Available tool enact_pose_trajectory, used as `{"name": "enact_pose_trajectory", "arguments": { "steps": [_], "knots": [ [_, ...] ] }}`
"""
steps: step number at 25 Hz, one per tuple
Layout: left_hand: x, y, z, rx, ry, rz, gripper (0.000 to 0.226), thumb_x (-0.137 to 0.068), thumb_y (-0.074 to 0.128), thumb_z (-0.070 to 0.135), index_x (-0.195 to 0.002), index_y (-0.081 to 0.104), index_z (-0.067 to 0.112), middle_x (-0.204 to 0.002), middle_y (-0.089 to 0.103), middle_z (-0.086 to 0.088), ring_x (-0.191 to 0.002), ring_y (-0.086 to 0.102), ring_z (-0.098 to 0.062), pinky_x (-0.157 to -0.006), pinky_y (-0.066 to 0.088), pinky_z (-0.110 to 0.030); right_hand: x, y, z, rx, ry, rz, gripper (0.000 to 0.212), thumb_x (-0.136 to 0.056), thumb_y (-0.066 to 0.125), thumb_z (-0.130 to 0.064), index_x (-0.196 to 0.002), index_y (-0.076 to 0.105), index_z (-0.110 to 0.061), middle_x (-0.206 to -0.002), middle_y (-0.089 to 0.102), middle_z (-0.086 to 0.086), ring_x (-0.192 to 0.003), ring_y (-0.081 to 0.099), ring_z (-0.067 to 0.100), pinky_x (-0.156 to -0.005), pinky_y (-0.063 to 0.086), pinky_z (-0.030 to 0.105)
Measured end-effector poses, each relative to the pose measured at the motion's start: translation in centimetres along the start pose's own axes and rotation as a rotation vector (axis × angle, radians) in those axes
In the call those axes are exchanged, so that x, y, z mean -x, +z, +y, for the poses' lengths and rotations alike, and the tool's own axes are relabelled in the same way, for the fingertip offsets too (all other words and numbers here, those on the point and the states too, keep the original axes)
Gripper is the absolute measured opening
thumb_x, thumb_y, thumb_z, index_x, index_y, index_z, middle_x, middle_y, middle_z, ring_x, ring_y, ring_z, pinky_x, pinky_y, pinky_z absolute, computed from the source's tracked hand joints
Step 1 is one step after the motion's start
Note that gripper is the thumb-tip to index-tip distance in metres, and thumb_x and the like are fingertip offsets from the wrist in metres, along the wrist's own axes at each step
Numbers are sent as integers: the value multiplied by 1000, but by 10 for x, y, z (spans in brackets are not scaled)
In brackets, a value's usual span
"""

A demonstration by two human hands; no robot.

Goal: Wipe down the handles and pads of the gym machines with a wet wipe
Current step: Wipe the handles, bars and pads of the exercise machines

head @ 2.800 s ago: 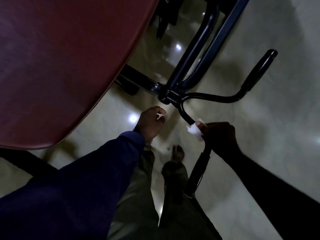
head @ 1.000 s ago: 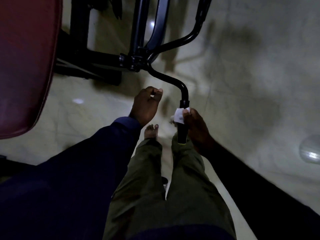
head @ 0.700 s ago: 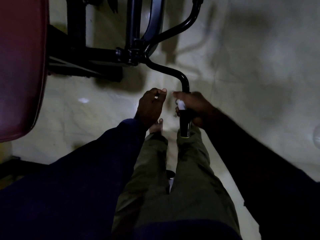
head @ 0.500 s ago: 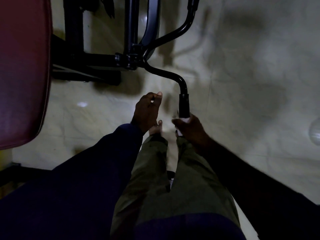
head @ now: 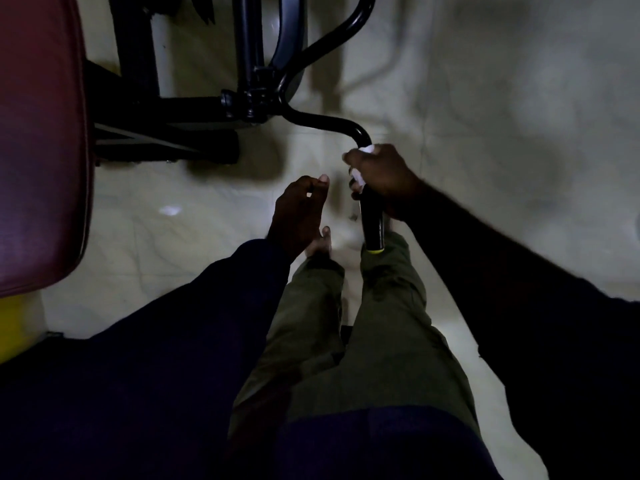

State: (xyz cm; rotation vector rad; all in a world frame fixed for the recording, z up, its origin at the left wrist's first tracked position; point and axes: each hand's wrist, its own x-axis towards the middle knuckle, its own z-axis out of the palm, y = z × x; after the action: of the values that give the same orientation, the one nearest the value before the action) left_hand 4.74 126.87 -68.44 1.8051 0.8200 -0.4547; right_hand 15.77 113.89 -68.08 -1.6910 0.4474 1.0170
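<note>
Work in full swing on one handle. Right hand point(head: 384, 178) up at the top of the black handle grip point(head: 372, 220), fingers point(head: 353, 157) curled tight round it with the wet wipe point(head: 359, 177) squashed in between, white bits poking out above and below the fingers. Lower part of the grip bare and shiny, down to a thin yellow ring point(head: 375, 251) at the end, right over the green trousers point(head: 391, 306). Hard to tell clean bits from dirty bits in this dim light. Left hand point(head: 298, 213) just beside, not touching the handle, fingers curled in, thumb tip against the first finger; too dark to tell about any small thing in that pinch. Most likely still to do: the second handle bar point(head: 349, 24) going off the top of the view, and the big red pad point(head: 38, 133) on the left, well apart from the wipe. Looks like the early or middle part of the job, not the end. No names, stickers or words to read on the black frame point(head: 194, 105), the pad or the pale floor point(head: 502, 150); too dim for small print anyway.
</note>
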Motion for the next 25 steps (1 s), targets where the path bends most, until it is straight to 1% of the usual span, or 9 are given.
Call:
{"name": "enact_pose_trajectory", "arguments": {
  "steps": [5,8,11,13,16,18,22,23,25],
  "knots": [
    [-25,-4,32,-1,126,-43,25,-103,57,45,-95,66,23,-89,67,10,-90,65,-13,-85,57,-42,13,4,12,-93,-3,37,30,-98,67,-26,-77,57,-7,-53,55,3,-45,54,18,-49,48,31],
    [-43,2,53,-31,103,-135,30,-99,61,51,-84,64,25,-80,65,8,-80,61,-12,-77,52,-37,35,6,44,172,-127,142,33,-103,62,-37,-81,65,-12,-55,65,-4,-44,62,9,-48,56,33],
    [-46,13,61,-153,122,-248,40,-96,68,49,-65,57,25,-61,53,6,-62,50,-11,-65,42,-32,42,15,90,443,-69,277,38,-94,59,-58,-90,67,-22,-81,73,0,-71,72,18,-70,63,39],
    [-50,21,61,-236,136,-229,42,-89,78,47,-59,56,27,-57,50,7,-58,46,-9,-59,38,-27,47,20,102,364,94,346,70,-80,64,-75,-119,64,-16,-99,71,6,-86,72,23,-81,62,41],
    [-58,28,61,-154,61,-191,36,-73,92,44,-66,69,17,-64,67,-1,-60,60,-14,-57,45,-27,60,10,90,-376,281,-10,42,-95,72,-28,-107,58,10,-60,53,1,-42,51,7,-43,46,21],
    [-64,32,61,-87,-32,-195,36,-69,96,37,-71,71,11,-67,72,-4,-58,64,-16,-55,46,-25,75,0,81,-700,395,-297,30,-84,81,-18,-83,52,-8,-47,44,-6,-33,37,4,-33,35,21],
    [-67,39,65,-101,-103,-152,37,-67,98,31,-80,74,6,-74,76,-7,-60,70,-15,-52,51,-23,74,15,89,-288,333,66,42,-96,71,-24,-132,57,-8,-94,64,0,-70,60,7,-64,50,8],
    [-67,40,65,-104,-108,-147,39,-67,98,31,-84,75,4,-78,77,-10,-60,70,-17,-53,56,-27,79,25,96,-321,285,138,51,-94,73,-27,-136,53,-8,-105,65,3,-85,64,14,-80,55,18],
    [-68,40,68,-129,-111,-141,39,-69,97,29,-87,76,2,-79,77,-13,-59,71,-20,-59,63,-36,87,28,76,-431,318,215,43,-91,74,-18,-127,57,-2,-88,65,5,-77,66,19,-70,57,32]
  ]
}}
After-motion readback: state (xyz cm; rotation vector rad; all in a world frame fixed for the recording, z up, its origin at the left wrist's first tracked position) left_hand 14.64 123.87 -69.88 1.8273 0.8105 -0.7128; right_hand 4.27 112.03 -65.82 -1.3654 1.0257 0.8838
